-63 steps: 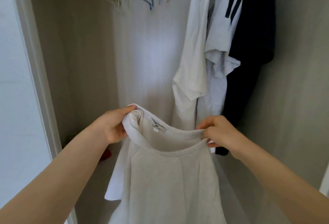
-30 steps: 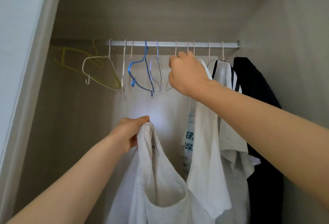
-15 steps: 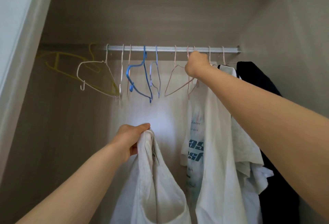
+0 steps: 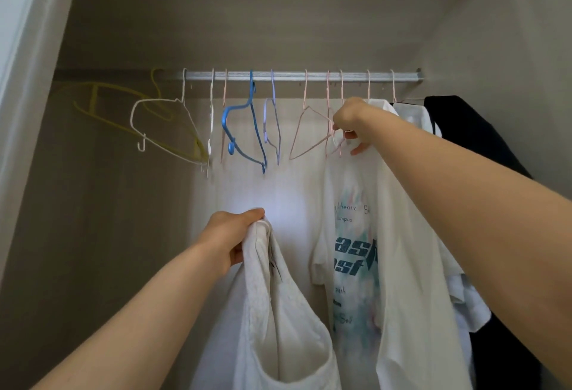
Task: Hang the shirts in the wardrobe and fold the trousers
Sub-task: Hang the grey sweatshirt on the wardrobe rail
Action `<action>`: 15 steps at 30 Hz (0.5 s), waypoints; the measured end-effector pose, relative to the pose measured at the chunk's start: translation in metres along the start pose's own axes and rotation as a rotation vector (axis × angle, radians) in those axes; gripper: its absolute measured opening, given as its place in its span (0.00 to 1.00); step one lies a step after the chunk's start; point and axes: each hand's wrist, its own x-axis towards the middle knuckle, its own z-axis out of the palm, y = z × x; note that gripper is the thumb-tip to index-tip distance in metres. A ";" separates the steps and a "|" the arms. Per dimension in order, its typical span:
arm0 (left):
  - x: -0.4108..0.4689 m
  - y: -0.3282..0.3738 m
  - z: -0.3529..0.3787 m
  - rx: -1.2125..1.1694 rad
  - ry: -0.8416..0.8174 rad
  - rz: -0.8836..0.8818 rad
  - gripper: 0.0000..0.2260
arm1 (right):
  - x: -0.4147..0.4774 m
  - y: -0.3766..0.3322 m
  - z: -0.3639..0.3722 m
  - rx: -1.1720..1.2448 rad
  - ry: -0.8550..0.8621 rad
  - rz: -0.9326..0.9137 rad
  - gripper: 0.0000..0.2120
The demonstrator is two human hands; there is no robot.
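The left hand (image 4: 230, 234) has its grip bunched round the white shirt (image 4: 278, 312) mid-frame. The right hand (image 4: 349, 123) pinches a pink hanger (image 4: 337, 145) upper right, and pulling it could snag the neighbouring hangers.

A silver rail (image 4: 297, 76) is running across the wardrobe from 9 o'clock to 3 o'clock. Bare hangers are hanging from it: a yellow hanger (image 4: 93, 101) at the 9 o'clock end, then a white hanger (image 4: 154, 100), a blue hanger (image 4: 227, 120), a lavender hanger (image 4: 265, 120) and pink hangers (image 4: 305, 89) near the middle. Toward 3 o'clock clothes are hanging from it side by side: a printed white T-shirt (image 4: 353, 234), a second white shirt (image 4: 414, 114) and a black garment (image 4: 464, 129).
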 end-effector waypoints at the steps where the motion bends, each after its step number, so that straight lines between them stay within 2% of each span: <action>1: 0.000 0.000 0.000 0.001 0.000 0.000 0.14 | 0.002 0.000 0.001 0.023 -0.003 -0.001 0.18; 6: 0.000 0.000 0.000 0.001 0.003 0.004 0.14 | 0.009 0.004 0.004 0.186 0.056 -0.026 0.07; 8: 0.001 -0.001 0.000 0.002 0.006 0.005 0.15 | 0.008 0.005 0.002 0.208 0.073 -0.044 0.08; 13: 0.000 0.000 0.001 0.002 0.011 0.006 0.15 | 0.008 0.001 -0.005 0.095 0.176 -0.122 0.05; 15: 0.000 0.001 0.001 0.009 0.010 0.006 0.15 | 0.006 0.000 -0.008 0.056 0.199 -0.151 0.10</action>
